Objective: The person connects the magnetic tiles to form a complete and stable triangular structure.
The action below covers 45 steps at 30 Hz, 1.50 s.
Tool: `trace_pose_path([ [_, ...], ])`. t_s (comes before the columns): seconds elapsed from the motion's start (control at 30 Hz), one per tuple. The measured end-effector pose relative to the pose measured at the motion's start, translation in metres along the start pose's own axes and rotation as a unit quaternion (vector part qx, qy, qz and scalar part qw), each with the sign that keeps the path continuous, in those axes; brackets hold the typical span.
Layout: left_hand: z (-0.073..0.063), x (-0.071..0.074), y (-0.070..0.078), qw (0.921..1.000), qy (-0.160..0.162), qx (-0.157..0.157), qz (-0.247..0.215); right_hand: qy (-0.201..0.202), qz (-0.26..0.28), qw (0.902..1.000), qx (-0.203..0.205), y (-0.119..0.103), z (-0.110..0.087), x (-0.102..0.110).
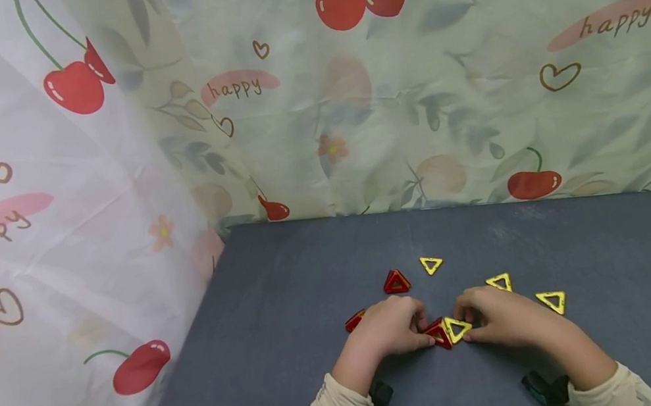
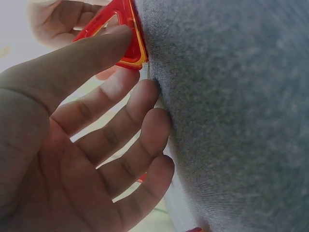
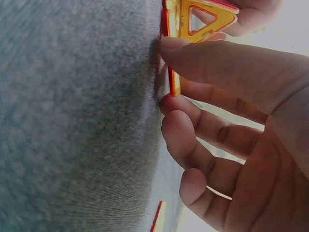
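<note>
Near the front of the table, my left hand (image 1: 388, 329) holds a small red pyramid (image 1: 437, 334) built of triangular magnetic tiles, thumb on one face. In the left wrist view the thumb lies across the red pyramid (image 2: 137, 46), which shows an orange-yellow edge; the other fingers are spread below. My right hand (image 1: 501, 317) pinches a yellow triangular tile (image 1: 458, 330) that meets the pyramid's right side. The right wrist view has this tile (image 3: 175, 82) lying almost flat between thumb and finger, with an upright yellow face (image 3: 212, 29) of the pyramid beside it.
Behind the left hand stands another red pyramid (image 1: 396, 282), and a red piece (image 1: 354, 321) is partly hidden by that hand. Loose yellow triangles lie at the back (image 1: 431, 265), behind the right hand (image 1: 500, 282) and right of it (image 1: 553, 302). A patterned curtain (image 1: 306, 132) borders the grey table (image 1: 284, 267).
</note>
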<state>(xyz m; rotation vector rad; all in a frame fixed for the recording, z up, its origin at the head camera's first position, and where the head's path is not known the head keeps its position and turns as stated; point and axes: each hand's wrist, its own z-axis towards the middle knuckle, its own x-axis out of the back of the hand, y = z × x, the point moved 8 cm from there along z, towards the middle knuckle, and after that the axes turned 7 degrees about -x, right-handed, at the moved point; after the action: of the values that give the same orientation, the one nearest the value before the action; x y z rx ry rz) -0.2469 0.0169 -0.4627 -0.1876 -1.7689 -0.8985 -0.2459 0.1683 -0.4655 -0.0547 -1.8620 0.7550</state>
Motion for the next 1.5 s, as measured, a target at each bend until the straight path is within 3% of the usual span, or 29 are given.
trace_pose_path([
  [0.43,0.0,0.0,-0.001,1.0,0.002,-0.009,-0.004,0.009,0.06,0.9941,0.089,-0.02,-0.003,0.001],
  [0.77,-0.002,0.001,-0.002,0.9999,0.0,-0.008,-0.01,0.016,0.055,0.9934,0.099,-0.027,-0.003,0.002],
  [1.07,-0.002,0.004,-0.006,0.9986,-0.015,-0.018,-0.048,0.015,0.063,0.9931,0.097,-0.022,-0.005,0.006],
  [1.17,0.001,0.009,-0.006,0.9981,0.011,-0.035,-0.049,0.024,0.069,0.9936,0.086,-0.017,-0.008,0.013],
  [1.37,0.011,0.026,0.006,0.9893,0.104,-0.074,-0.07,0.081,0.046,0.9947,0.042,0.009,-0.015,0.041],
  [1.5,0.022,0.031,0.009,0.9861,0.13,-0.06,-0.084,0.107,0.022,0.9939,0.018,0.029,-0.017,0.054],
])
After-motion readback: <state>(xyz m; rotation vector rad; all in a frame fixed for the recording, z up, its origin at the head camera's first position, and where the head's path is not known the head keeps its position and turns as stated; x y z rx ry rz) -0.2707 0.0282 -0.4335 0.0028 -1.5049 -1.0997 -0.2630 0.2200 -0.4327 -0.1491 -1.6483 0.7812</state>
